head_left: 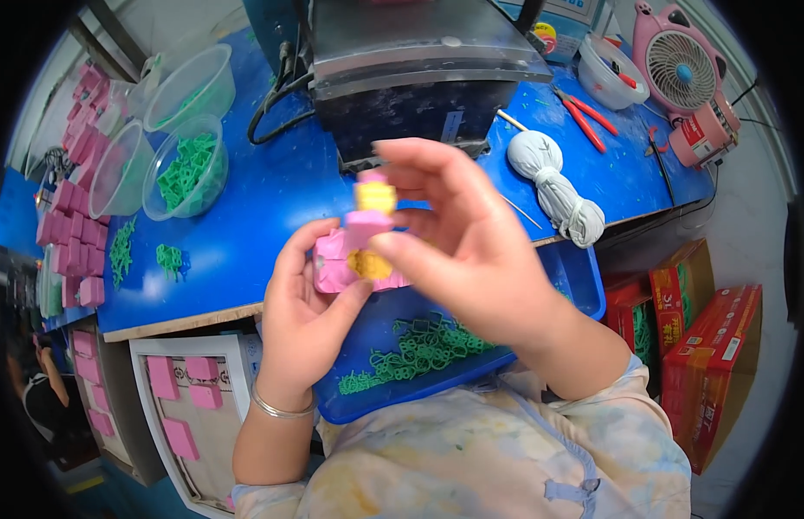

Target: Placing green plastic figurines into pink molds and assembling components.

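My left hand (300, 316) is closed around a pink block (333, 270), which has a yellow hollow in its upper face. Just above it, my right hand (475, 238) pinches a smaller pink piece with a yellow part (373, 198), blurred by motion. Its lower end is close to the block; whether they touch, I cannot tell. Both hands are above the near edge of the blue table (255, 233). Below them, a blue tray (331, 406) holds a heap of small green looped pieces (419, 350).
A dark metal machine (411, 95) stands behind my hands. Clear bowls (213, 195) with green pieces and stacked pink blocks (77, 229) are at left. Red-handled pliers (584, 121), a white cloth bundle (549, 177) and a pink fan (679, 65) are at right, above red boxes (709, 355).
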### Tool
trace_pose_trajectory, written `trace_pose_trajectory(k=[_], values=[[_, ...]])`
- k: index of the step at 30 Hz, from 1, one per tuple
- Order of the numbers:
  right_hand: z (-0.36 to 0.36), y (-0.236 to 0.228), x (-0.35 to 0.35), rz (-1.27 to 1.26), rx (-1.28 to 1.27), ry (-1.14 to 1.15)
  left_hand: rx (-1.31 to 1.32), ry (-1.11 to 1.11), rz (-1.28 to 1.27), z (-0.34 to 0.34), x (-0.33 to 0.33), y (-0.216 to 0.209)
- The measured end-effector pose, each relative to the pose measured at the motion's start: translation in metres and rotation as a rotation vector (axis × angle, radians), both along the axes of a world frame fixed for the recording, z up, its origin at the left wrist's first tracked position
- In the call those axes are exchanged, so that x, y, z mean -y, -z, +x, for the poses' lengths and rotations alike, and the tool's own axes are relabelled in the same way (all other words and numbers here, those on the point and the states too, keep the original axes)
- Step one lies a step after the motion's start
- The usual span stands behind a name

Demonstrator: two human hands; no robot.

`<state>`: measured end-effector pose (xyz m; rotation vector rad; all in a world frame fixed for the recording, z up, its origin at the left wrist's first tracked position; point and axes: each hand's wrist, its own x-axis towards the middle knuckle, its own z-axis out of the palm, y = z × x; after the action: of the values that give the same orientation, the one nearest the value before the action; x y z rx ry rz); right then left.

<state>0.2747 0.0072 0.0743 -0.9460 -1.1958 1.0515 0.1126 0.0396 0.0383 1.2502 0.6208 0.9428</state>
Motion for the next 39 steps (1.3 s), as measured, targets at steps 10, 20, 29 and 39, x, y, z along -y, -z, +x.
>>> trace_pose_trajectory(k=[10, 20, 29, 39], values=[[0.008, 0.021, 0.017, 0.261, 0.844, 0.056, 0.097, -0.001, -0.031, -0.009, 0.001, 0.015], [-0.005, 0.019, 0.016, 0.261, 0.9, 0.142, 0.035, -0.014, 0.09, 0.001, 0.008, 0.011], [-0.008, 0.03, 0.026, 0.283, 1.077, 0.271, -0.317, -0.249, 0.507, 0.026, 0.008, 0.013], [0.023, -0.001, 0.046, -0.056, 0.402, -0.105, -0.04, -0.008, 0.437, -0.008, 0.026, 0.001]])
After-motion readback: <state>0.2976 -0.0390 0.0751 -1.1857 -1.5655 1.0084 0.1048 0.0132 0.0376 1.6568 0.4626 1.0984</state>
